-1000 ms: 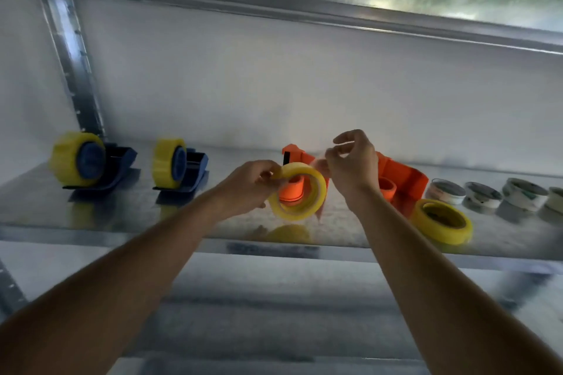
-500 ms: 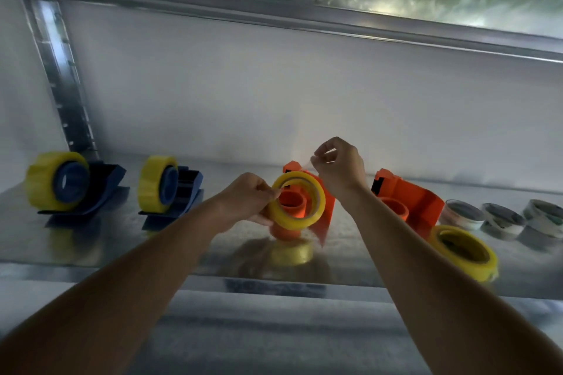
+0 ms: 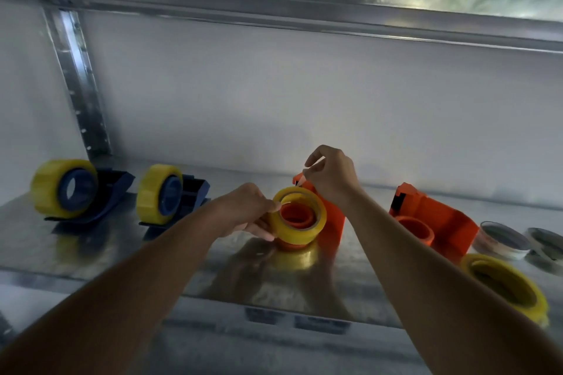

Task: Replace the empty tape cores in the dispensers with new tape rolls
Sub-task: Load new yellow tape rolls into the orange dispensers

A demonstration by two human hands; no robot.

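A yellow tape roll (image 3: 300,228) sits around the orange hub of an orange dispenser (image 3: 333,222) at the shelf's middle. My left hand (image 3: 246,211) grips the roll's left rim. My right hand (image 3: 332,173) is above the dispenser's blade end, thumb and forefinger pinched together, apparently on the tape's free end. A second orange dispenser (image 3: 432,222) stands to the right with a bare hub. A loose yellow roll (image 3: 505,286) lies at the front right. Two blue dispensers (image 3: 82,192) (image 3: 173,198) on the left carry yellow rolls.
All of this stands on a metal shelf (image 3: 91,246) with a white back wall. Empty tape cores (image 3: 502,239) (image 3: 545,243) lie at the far right. Another shelf (image 3: 274,15) runs overhead, and an upright post (image 3: 79,85) stands at the back left.
The yellow roll has gone from held in the air in front of the dispenser down onto the orange hub. My right hand stayed pinched above it. The view tilted downward.
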